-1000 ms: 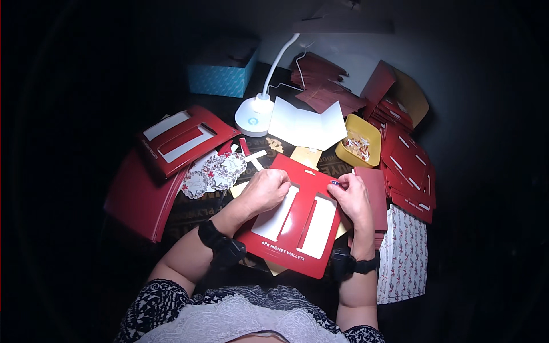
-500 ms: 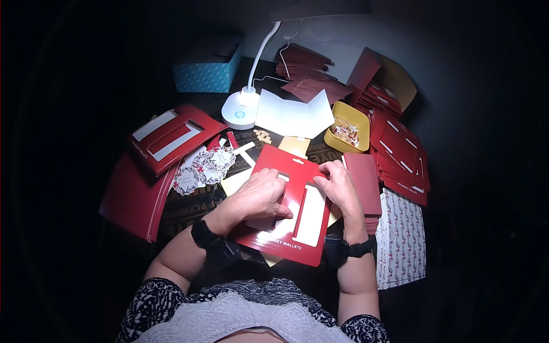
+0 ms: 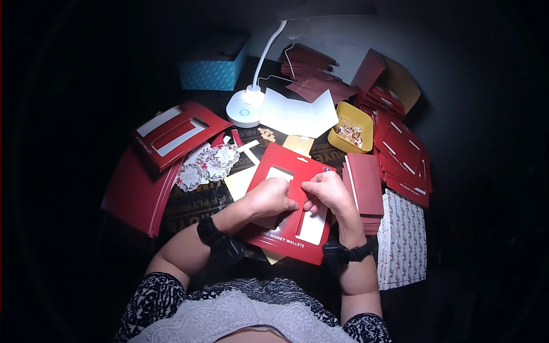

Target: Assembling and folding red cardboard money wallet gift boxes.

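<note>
A red cardboard package (image 3: 286, 247) with two long windows lies tilted in front of me, a hang hole at its top edge. White shows through the windows. My left hand (image 3: 270, 198) is closed over the left window, its curled fingers at the opening and its thumb on the middle strip. My right hand (image 3: 330, 191) pinches at the middle strip beside the right window; its fingertips are partly hidden. Near the package's upper right corner is a small blue and red spot (image 3: 326, 169). Yellow paper (image 3: 241, 182) sticks out from beneath the package.
Round floral tags (image 3: 220, 162) and another windowed red package (image 3: 189, 128) lie to the left. A white desk lamp (image 3: 245, 108), folded white card (image 3: 297, 114) and yellow tub (image 3: 345, 146) of small pieces stand beyond. Red stacks (image 3: 366, 186) and patterned sheets (image 3: 403, 243) are at right.
My right hand has moved left from the package's upper right edge to its middle strip, uncovering the blue and red spot. The left hand stays over the left window, its thumb slightly shifted.
</note>
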Demonstrator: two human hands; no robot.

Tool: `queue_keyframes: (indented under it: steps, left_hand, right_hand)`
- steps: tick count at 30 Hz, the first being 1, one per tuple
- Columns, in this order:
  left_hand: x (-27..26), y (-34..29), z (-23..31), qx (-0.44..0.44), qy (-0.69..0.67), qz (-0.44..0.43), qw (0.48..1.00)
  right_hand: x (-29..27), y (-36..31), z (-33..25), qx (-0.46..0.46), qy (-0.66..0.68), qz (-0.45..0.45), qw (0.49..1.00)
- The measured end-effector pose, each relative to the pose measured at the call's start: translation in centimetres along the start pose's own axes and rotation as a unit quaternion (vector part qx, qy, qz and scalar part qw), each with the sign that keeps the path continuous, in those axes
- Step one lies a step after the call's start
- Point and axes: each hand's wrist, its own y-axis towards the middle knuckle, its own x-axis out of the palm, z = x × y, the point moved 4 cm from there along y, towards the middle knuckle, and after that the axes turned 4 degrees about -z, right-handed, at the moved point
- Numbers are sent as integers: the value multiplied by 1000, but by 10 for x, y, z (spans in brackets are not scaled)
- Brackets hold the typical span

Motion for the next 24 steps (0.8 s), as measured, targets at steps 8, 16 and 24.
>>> queue_keyframes:
  steps: [8,16,24]
  left_hand:
    - [7,2,-8,-42,-270,-39,961]
    - [-5,-8,11,-45,-351,-13,935]
    - [-17,-20,24,-41,-375,-53,925]
  right_hand:
    - [8,12,8,-24,131,-1,991]
    - [15,18,8,-62,120,-18,991]
    - [20,13,9,-49,108,-10,993]
